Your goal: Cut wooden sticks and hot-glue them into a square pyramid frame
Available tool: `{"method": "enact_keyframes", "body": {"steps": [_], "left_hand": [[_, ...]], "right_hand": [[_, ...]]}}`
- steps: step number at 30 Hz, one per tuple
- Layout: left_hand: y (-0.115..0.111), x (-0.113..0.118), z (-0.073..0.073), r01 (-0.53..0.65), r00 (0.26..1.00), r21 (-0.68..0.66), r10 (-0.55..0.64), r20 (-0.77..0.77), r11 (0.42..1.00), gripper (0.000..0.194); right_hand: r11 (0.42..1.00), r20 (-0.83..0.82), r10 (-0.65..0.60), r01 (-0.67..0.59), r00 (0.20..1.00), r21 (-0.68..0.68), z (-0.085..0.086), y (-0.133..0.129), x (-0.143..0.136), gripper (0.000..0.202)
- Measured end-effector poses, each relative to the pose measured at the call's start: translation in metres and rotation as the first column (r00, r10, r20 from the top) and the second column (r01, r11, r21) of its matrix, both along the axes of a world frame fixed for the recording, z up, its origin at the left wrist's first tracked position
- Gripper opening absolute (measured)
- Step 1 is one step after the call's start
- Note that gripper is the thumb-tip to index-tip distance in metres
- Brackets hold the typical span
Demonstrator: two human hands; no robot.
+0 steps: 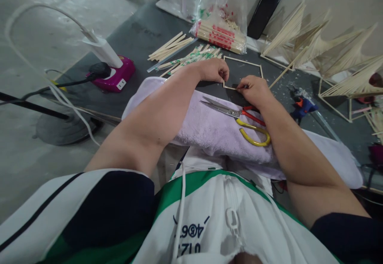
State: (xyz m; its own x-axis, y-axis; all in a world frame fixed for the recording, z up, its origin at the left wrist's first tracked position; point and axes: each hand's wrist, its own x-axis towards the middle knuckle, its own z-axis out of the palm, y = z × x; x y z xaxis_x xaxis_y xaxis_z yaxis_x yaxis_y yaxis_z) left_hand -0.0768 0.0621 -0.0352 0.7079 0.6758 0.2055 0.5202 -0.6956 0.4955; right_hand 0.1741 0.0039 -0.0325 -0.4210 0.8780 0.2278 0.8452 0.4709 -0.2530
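A rectangular frame of thin wooden sticks (243, 60) lies on the dark tabletop. My left hand (216, 70) pinches the frame at its near left corner. At the frame's near side, my right hand (253, 88) has its fingertips closed on the stick. Just below my hands, scissors (230, 111) with one red and one yellow handle rest on a lilac towel (206, 126). Beyond my left hand lie chopsticks in green-printed wrappers (194, 58) and several bare chopsticks (170, 46).
Finished-looking stick structures (326, 52) stand along the wall at right, near a blue glue gun (305, 106). A black phone (266, 8) leans behind a bagged chopstick bundle (221, 34). At left, a magenta power socket (115, 76) holds a white charger (103, 50) with cables.
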Motion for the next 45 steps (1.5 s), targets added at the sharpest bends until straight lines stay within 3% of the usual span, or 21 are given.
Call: {"method": "enact_keyframes", "body": {"steps": [9, 19, 32, 39, 45], "left_hand": [[-0.004, 0.001, 0.003, -0.012, 1.000, -0.015, 0.012, -0.022, 1.000, 0.022], [-0.012, 0.004, 0.008, -0.072, 0.997, -0.018, 0.072, 0.001, 0.997, 0.015], [-0.027, 0.010, 0.001, -0.236, 0.972, 0.060, 0.236, 0.011, 0.970, 0.017], [-0.033, 0.007, -0.008, -0.252, 0.966, 0.088, 0.245, 0.076, 0.964, 0.016], [-0.030, 0.003, -0.012, -0.197, 0.975, 0.080, 0.187, 0.122, 0.977, 0.015]], "right_hand": [[1.000, 0.075, -0.026, 0.027, 0.997, -0.011, 0.002, -0.002, -0.007, 0.020], [0.983, 0.432, -0.126, 0.172, 0.893, -0.068, 0.030, -0.026, -0.036, 0.034], [0.981, 0.488, -0.160, 0.195, 0.858, -0.020, 0.037, -0.062, -0.055, 0.046], [0.989, 0.520, -0.110, 0.144, 0.847, -0.025, 0.038, -0.074, -0.058, 0.049], [0.991, 0.527, -0.091, 0.129, 0.845, -0.036, 0.035, -0.076, -0.057, 0.051]]}}
